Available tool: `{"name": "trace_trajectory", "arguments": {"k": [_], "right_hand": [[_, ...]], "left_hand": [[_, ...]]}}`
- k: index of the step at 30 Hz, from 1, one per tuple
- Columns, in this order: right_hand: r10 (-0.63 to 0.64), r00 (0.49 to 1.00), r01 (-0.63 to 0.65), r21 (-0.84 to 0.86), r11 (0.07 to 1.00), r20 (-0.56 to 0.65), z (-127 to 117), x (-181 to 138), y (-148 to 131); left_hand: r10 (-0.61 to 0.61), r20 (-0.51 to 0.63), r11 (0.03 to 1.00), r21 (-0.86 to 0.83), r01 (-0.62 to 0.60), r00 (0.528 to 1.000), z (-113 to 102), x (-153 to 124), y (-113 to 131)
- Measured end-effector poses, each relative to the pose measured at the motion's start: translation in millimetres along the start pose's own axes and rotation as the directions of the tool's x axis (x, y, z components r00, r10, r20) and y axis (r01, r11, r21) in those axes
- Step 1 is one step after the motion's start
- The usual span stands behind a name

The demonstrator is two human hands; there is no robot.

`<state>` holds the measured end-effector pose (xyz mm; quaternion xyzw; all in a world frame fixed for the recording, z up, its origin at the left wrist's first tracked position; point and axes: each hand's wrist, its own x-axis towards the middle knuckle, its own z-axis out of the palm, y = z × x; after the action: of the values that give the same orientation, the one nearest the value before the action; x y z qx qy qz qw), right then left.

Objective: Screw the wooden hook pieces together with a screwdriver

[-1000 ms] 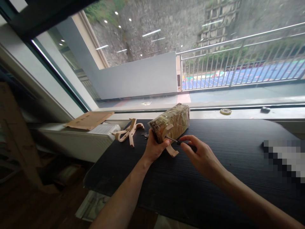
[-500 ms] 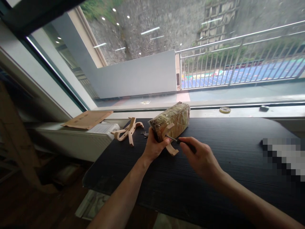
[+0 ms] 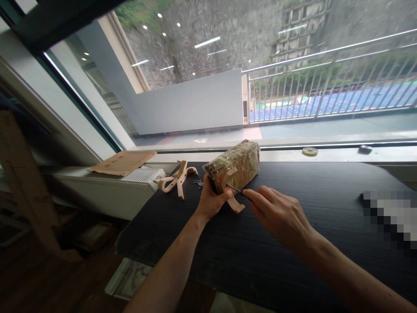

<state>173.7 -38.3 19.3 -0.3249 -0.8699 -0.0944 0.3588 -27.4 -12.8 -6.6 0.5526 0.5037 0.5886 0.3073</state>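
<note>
A block wrapped in clear film point(image 3: 243, 163) stands on the dark table, its near end turned towards me. Against that end lies a curved wooden hook point(image 3: 235, 205), pale and bow-shaped. My left hand point(image 3: 210, 202) is closed around the hook and the block's left edge, thumb across the hook's middle. In my right hand point(image 3: 276, 208) is a screwdriver point(image 3: 235, 189), gripped by its dark handle; its shaft points left to the middle of the hook. The tip and any screw there are too small to make out.
Left of the block lie more curved wooden hooks point(image 3: 178, 179), with several screws point(image 3: 199, 183) beside them. A brown envelope point(image 3: 123, 163) rests on the radiator point(image 3: 97, 189). On the windowsill are a roll of tape point(image 3: 309, 151) and a small dark object point(image 3: 365, 149). A blurred-out item point(image 3: 391, 213) lies at right.
My right hand has turned on the screwdriver handle, its back now facing more upward. The left hand, hook and block hold their place; the view has shifted slightly.
</note>
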Motion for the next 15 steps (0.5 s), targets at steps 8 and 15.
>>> {"name": "trace_trajectory", "arguments": {"k": [8,15], "right_hand": [[0.441,0.887,-0.454,0.434,0.778,0.137,10.1,0.5,-4.9],[0.438,0.882,-0.471,0.316,0.824,0.173,0.1,5.1,-4.0]], "left_hand": [[0.037,0.052,0.997,-0.067,-0.033,0.998,-0.3,0.6,-0.9],[0.019,0.049,0.998,-0.056,-0.016,0.999,-1.8,0.4,-3.8]]}}
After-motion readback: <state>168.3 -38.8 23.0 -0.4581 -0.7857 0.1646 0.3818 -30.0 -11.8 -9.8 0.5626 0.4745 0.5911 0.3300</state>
